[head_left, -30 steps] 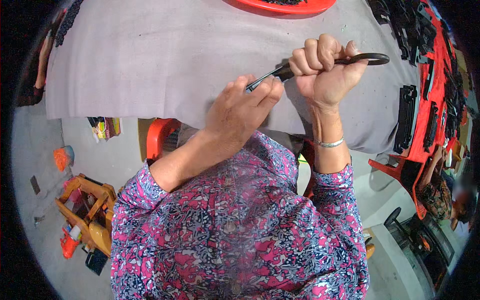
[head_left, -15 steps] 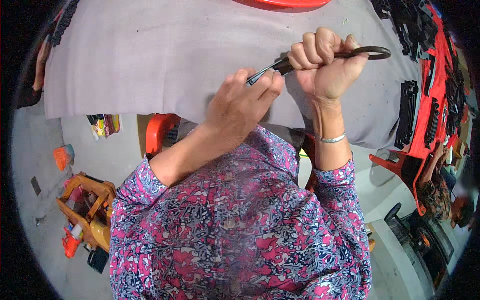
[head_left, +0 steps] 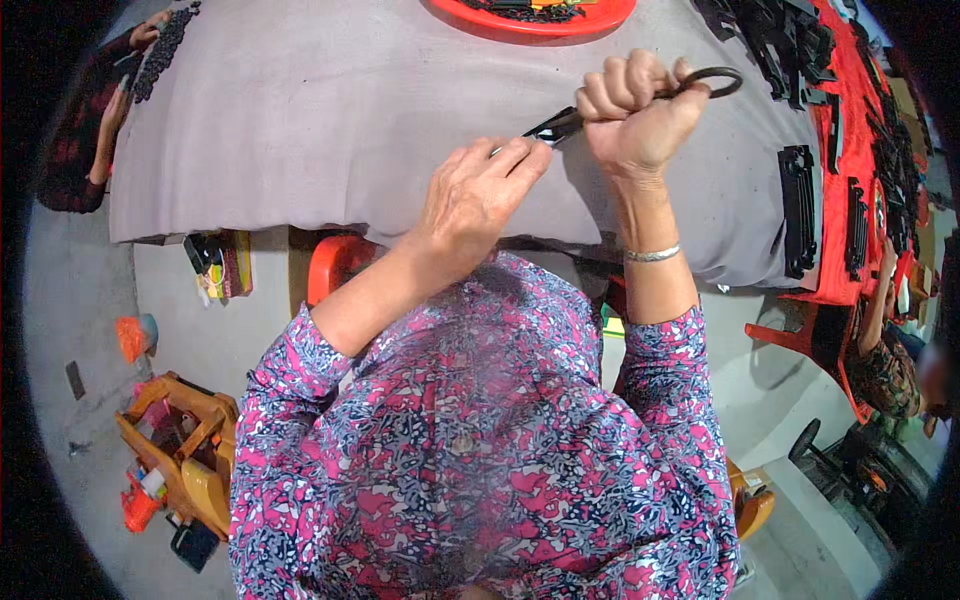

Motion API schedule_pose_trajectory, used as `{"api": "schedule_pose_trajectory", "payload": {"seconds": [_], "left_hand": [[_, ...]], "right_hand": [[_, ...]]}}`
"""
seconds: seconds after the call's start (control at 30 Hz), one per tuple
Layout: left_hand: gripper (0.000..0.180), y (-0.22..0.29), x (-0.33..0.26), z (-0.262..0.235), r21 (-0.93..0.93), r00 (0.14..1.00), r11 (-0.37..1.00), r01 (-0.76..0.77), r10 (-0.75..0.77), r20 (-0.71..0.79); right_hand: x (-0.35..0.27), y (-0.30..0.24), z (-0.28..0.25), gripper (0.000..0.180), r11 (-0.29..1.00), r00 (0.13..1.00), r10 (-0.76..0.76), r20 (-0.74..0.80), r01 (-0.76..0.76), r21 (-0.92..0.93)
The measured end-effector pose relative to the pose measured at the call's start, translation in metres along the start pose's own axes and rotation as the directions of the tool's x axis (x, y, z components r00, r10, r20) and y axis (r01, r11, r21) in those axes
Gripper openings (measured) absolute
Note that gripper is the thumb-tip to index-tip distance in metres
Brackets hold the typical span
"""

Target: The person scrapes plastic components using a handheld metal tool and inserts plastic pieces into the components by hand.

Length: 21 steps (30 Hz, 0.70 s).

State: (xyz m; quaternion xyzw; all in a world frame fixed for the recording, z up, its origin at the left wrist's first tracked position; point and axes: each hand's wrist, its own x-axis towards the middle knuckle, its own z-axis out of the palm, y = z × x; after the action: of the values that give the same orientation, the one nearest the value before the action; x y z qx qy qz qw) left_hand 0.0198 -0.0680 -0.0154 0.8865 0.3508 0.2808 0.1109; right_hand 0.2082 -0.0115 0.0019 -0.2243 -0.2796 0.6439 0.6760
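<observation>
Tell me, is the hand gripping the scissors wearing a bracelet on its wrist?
Yes, the right hand closed around the black scissors has a thin silver bracelet around its wrist, just above the patterned sleeve.

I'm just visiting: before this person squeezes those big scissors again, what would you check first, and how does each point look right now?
1. Right hand has a firm grip on the scissors: ok, fist closed round the handle.
2. Left hand fingertips are clear of the blades: cannot tell, they sit right at the blade tips.
3. The piece being cut is seated between the blades: cannot tell, too small and hidden by the fingers.
4. Work is held over the grey table cloth: ok.
5. Black parts on the right lie away from the hands: ok.
6. Red tray stands apart from the scissors: ok.
</observation>
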Motion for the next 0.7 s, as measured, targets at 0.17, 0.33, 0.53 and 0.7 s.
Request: {"api": "schedule_pose_trajectory", "payload": {"seconds": [0.17, 0.33, 0.53, 0.7], "left_hand": [[0.036, -0.008, -0.004, -0.002, 0.014, 0.997, 0.998, -0.062, 0.063, -0.055], [0.048, 0.002, -0.013, -0.018, -0.02, 0.987, 0.987, 0.157, -0.158, -0.028], [0.048, -0.001, -0.021, -0.023, -0.03, 0.954, 0.954, 0.3, -0.3, -0.016], [0.038, -0.009, -0.025, -0.013, -0.067, 0.96, 0.959, 0.276, -0.279, -0.04]], "right_hand": [[0.001, -0.037, -0.011, 0.051, 0.988, 0.997, -0.048, -0.062, 0.038, -0.151], [0.004, -0.05, -0.035, 0.037, 0.925, 0.927, 0.073, -0.369, -0.201, -0.322], [0.005, -0.046, -0.051, 0.034, 0.409, 0.887, -0.113, -0.448, -0.37, -0.834], [0.009, -0.055, -0.063, 0.045, -0.223, 0.923, -0.094, -0.373, -0.385, -0.896]]}}
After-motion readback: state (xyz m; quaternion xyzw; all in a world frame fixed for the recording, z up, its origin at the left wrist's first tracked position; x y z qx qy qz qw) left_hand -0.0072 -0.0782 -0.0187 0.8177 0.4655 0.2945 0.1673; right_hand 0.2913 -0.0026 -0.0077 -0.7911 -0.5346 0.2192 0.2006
